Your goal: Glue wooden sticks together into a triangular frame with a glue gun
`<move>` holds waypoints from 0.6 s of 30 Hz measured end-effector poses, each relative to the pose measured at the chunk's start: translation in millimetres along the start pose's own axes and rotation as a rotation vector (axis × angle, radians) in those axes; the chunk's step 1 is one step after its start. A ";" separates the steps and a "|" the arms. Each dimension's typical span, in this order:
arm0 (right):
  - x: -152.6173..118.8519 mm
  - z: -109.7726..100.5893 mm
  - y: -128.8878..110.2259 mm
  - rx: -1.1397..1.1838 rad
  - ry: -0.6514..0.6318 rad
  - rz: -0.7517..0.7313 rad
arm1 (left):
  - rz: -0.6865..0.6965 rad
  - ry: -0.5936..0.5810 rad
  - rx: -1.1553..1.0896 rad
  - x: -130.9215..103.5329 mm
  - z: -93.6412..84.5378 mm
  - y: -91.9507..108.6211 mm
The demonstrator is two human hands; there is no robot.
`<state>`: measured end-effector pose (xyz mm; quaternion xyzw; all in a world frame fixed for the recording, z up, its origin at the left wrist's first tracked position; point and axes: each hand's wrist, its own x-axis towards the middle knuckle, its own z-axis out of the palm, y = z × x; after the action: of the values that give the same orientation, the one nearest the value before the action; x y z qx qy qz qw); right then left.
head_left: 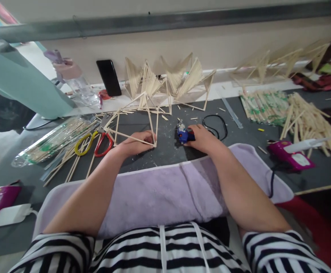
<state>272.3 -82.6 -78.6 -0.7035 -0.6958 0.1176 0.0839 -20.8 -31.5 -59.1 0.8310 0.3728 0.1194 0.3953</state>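
My left hand (pixel 138 142) is closed around the near corner of an open frame of thin wooden sticks (pixel 149 113), which stands on the dark table. My right hand (pixel 204 137) grips a small blue hot glue gun (pixel 183 135) with its nozzle end pointing away from me; the fingers are partly hidden behind its body. A black cord (pixel 227 129) loops on the table beside that hand. Scissors (pixel 97 154) with one red and one yellow handle lie left of my left hand. Behind the frame stand fan-like stick structures (pixel 150 81).
Bagged sticks (pixel 57 138) lie at left, another bagged bundle (pixel 264 106) and a loose stick pile (pixel 310 121) at right. A black phone (pixel 109 77) leans at the back near a bottle (pixel 78 85). Magenta devices (pixel 292 154) sit at both sides. A lilac cushion (pixel 165 201) covers my lap.
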 end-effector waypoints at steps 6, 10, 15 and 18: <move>-16.0 -15.8 -35.8 0.078 0.223 -0.255 | 0.045 0.015 0.012 2.5 -1.0 -4.6; -4.1 2.7 -75.1 0.302 0.126 -0.322 | 0.160 0.031 0.001 5.5 0.6 -12.8; 17.7 26.3 -88.9 0.292 0.050 -0.388 | 0.039 -0.016 0.014 8.5 1.6 -20.4; 20.4 33.3 -86.8 0.288 0.057 -0.415 | 0.012 -0.023 0.018 7.5 -0.9 -18.3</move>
<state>179.7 -62.2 -87.0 -0.5296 -0.7987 0.1760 0.2253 -25.7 -18.1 -72.9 0.8379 0.3644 0.1086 0.3915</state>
